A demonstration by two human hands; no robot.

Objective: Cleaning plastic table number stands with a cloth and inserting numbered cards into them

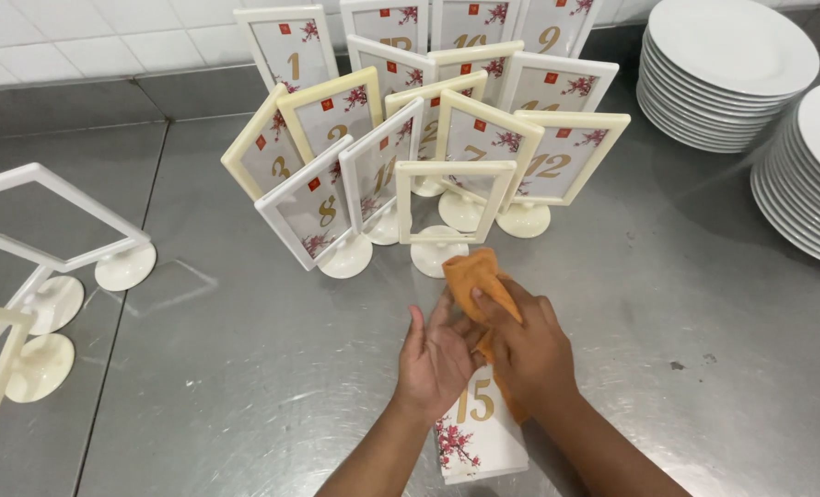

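Observation:
My right hand (pixel 531 354) grips an orange cloth (pixel 472 276) and presses it down over the top of a white numbered card (pixel 479 433) with a red blossom print, lying flat on the steel counter. Beside it, my left hand (pixel 435 357) rests on the card's upper left edge, fingers together, touching the cloth. Just beyond the cloth stands an empty cream frame stand (pixel 442 213) on a round foot.
A cluster of several cream and white frame stands with numbered cards (pixel 401 110) fills the back middle. Three empty frame stands (pixel 32 258) sit at the left. Two stacks of white plates (pixel 732 69) are at the back right. A loose clear sheet (pixel 172 285) lies on the counter.

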